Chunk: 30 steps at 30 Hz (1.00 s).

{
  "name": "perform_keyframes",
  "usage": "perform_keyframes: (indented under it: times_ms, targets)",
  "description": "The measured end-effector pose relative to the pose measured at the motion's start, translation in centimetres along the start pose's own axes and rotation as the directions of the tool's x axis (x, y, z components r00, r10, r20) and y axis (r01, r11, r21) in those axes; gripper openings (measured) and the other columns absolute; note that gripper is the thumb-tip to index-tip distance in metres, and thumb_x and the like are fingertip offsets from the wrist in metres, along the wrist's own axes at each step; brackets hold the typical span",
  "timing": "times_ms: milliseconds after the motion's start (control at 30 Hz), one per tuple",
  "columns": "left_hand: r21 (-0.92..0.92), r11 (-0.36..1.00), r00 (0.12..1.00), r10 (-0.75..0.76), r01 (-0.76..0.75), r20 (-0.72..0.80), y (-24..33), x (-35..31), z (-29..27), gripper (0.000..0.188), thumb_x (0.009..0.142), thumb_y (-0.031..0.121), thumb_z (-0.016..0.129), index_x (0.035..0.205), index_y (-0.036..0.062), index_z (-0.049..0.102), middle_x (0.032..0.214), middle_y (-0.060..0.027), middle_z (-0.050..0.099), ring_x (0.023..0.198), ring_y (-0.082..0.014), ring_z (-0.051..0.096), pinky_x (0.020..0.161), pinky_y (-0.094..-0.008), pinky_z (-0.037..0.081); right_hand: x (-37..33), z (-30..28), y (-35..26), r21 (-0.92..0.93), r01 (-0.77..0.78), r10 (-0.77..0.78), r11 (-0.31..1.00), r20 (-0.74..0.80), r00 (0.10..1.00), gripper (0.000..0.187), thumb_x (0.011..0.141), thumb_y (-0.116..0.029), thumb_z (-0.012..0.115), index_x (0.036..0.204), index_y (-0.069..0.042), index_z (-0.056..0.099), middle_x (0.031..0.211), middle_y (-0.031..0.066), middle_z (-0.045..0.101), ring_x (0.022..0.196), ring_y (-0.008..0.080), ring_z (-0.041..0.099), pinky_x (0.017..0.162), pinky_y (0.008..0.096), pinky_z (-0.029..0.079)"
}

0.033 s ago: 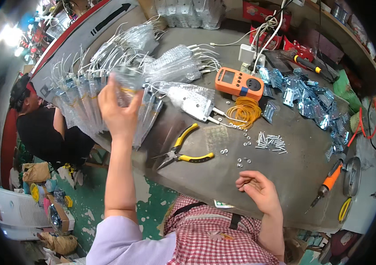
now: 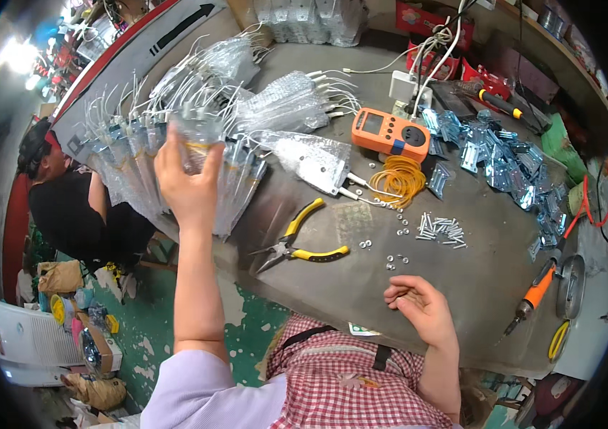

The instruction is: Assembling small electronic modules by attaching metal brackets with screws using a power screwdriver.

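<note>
My left hand (image 2: pixel 188 179) is raised over the left side of the bench, thumb and fingers closed round a clear-wrapped bundle (image 2: pixel 200 131) with a yellow rubber band about it. Motion smears the bundle, so its contents are hard to make out. Beneath and around it lies a row of bubble-wrapped parts (image 2: pixel 136 168) with white wires sticking out. My right hand (image 2: pixel 422 309) hovers at the bench's near edge, fingers loosely curled, thumb apart, nothing visible in it. Nearest to that hand are small nuts (image 2: pixel 391 259) and a pile of screws (image 2: pixel 441 230).
Yellow-handled pliers (image 2: pixel 297 247) lie mid-bench. Beyond are rubber bands (image 2: pixel 398 182), an orange meter (image 2: pixel 390 134) and a wrapped white part (image 2: pixel 307 164). Shiny metal brackets (image 2: pixel 504 168) and an orange electric screwdriver (image 2: pixel 532 293) lie right. Another person (image 2: pixel 79 207) sits at the left.
My left hand has shifted slightly left with the wrapped bundle. The bench things sit a little farther right in the picture. My right hand is nearly unmoved.
</note>
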<state>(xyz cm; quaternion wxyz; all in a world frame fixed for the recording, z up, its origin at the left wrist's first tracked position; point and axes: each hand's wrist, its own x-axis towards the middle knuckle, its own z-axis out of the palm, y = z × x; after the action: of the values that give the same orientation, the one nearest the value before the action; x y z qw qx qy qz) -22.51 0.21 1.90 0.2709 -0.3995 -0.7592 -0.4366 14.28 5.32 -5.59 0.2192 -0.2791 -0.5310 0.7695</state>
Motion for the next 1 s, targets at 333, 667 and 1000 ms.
perform_keyframes:
  times_ms: [333, 667, 1000]
  targets:
    - [0.348, 0.938, 1.0, -0.002, -0.006, 0.022, -1.3, -4.5, -0.5, 0.073, 0.081, 0.034, 0.065, 0.139, 0.0083, 0.029, 0.124, -0.0211, 0.041, 0.111, -0.039, 0.045, 0.089, -0.0452, 0.041, 0.0, 0.1, 0.5, -0.02, 0.053, -0.053, 0.998, -0.007, 0.999, 0.031, 0.086, 0.003, 0.053, 0.117, 0.003, 0.05, 0.1, 0.0097, 0.059, 0.093, 0.0142, 0.057, 0.082, 0.0278, 0.048]
    - [0.389, 0.921, 0.974, -0.122, 0.039, 0.192, -3.7, -5.3, -1.8, 0.063, 0.087, 0.043, 0.054, 0.138, 0.012, 0.034, 0.113, -0.0202, 0.052, 0.099, -0.0384, 0.053, 0.082, -0.0432, 0.044, 0.4, 0.9, 0.1, -0.151, 0.039, -0.043, 0.988, -0.023, 0.999, 0.029, 0.085, 0.002, 0.054, 0.114, 0.002, 0.054, 0.097, 0.0091, 0.06, 0.091, 0.0133, 0.058, 0.078, 0.0262, 0.049]
    - [-0.233, 0.805, 0.581, 0.564, -0.545, 0.587, 4.0, -3.7, 5.0, 0.059, 0.07, 0.006, 0.064, 0.126, 0.0075, 0.046, 0.13, -0.0155, 0.044, 0.121, -0.0326, 0.04, 0.099, -0.0493, 0.031, 0.1, 0.9, -0.1, -0.186, 0.026, -0.036, 0.982, -0.05, 0.998, 0.027, 0.086, -0.001, 0.056, 0.113, 0.001, 0.055, 0.097, 0.0083, 0.061, 0.09, 0.0102, 0.058, 0.075, 0.0233, 0.048]
